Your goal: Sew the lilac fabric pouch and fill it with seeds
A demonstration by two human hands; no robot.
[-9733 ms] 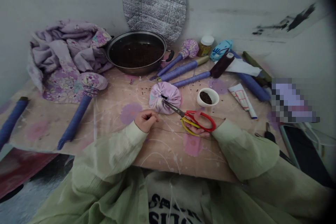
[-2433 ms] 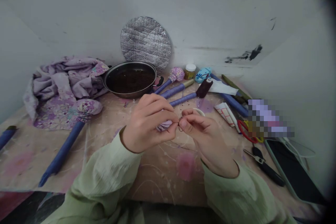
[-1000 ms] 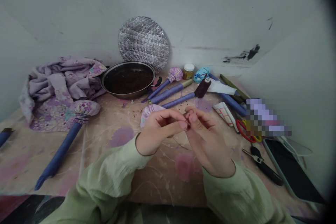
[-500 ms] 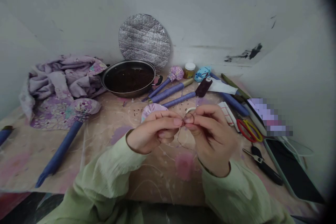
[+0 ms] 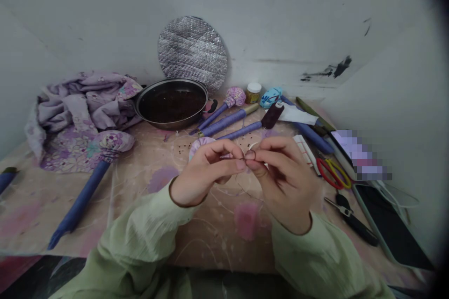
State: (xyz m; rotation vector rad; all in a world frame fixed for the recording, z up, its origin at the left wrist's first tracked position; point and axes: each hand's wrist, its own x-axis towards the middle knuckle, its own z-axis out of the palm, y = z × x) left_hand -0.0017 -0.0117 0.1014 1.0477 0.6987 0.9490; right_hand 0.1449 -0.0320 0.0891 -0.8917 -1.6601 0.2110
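My left hand (image 5: 205,168) and my right hand (image 5: 286,180) meet at the middle, fingertips almost touching. Both pinch a thin dark thread (image 5: 249,195), whose loose loop hangs below the fingers. Whether a needle is also between the fingertips is too small to tell. Just behind my left hand, a pale purple padded cloth piece (image 5: 197,146) shows in part. A white ring-like edge (image 5: 252,146) peeks out behind my right fingers. Farther back, a dark spool of thread (image 5: 272,115) leans at the end of a blue-wrapped stick (image 5: 242,131).
At left lie bunched floral cloth (image 5: 66,117) and a blue-handled cloth-headed stick (image 5: 84,201). A pan (image 5: 140,111) of dark contents stands at the back, near a small jar (image 5: 253,93). Scissors (image 5: 326,175), black-handled snips (image 5: 358,229) and a phone (image 5: 389,224) lie at right.
My left fingers have shifted slightly, the index finger now arched higher over the thumb. The thread loop below the hands has changed shape. Everything else on the table stays put.
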